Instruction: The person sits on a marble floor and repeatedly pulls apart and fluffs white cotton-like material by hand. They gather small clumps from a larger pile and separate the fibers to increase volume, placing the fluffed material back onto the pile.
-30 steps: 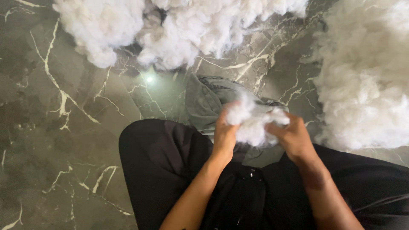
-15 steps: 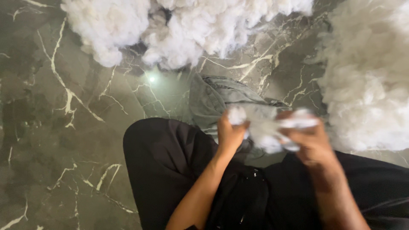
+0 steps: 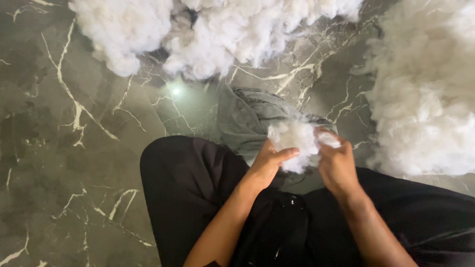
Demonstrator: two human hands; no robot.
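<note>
**Fibre tuft in hand over the grey cover; most filling lies loose**

Left hand (image 3: 264,165) and right hand (image 3: 336,165) both grip one white fibre tuft (image 3: 296,141), held above the lap, just over the grey fabric cover (image 3: 247,116); left fingers (image 3: 289,153) curl under the tuft, right fingers (image 3: 329,141) pinch its far side; both clenched on it, neither free. Cover lies crumpled on the dark marble floor (image 3: 74,148), touching the black-clad legs (image 3: 188,188); it looks limp, so judged little filled, though its opening is hidden. Large fibre pile (image 3: 213,29) sits at top, another fibre heap (image 3: 425,99) at right, both well apart from the hands; judged early to midway, much loose fibre left unhandled.
</note>
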